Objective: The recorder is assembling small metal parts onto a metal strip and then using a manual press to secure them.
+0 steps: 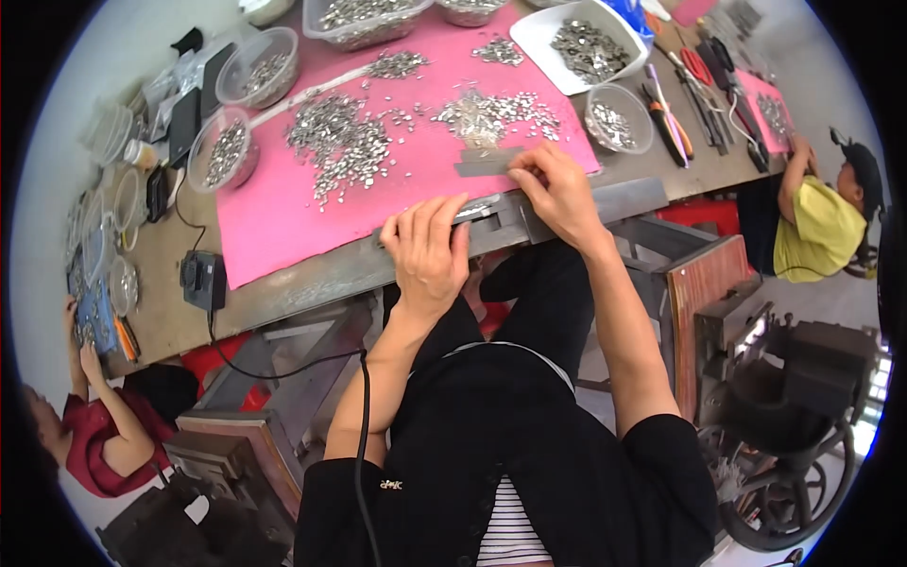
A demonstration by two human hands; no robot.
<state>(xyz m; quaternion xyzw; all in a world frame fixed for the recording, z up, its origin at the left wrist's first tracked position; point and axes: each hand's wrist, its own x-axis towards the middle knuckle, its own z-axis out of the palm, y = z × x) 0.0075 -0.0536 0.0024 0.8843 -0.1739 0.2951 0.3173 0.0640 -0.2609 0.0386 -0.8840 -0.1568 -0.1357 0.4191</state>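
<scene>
My left hand (425, 248) bends over a long grey metal bar (482, 208) at the table's front edge, its fingers closed against the bar. A slot in the bar shows just right of the fingertips. My right hand (559, 194) is closed in a pinch above the bar's right part; what its fingertips hold, if anything, is hidden. Beside those fingertips lies a flat grey metal strip (482, 168) on the pink mat (255, 231). Small shiny metal pieces (345, 146) are heaped on the mat ahead of my hands, with another pile (491, 115) beyond the strip.
Clear tubs of metal pieces (224, 156) stand left, with a white tray (529, 38) and a round tub (619, 121) at right. Pliers (666, 128) lie farther right. A black adapter (202, 281) hangs at the front edge. Co-workers sit on both sides, in red (113, 449) and yellow (822, 231).
</scene>
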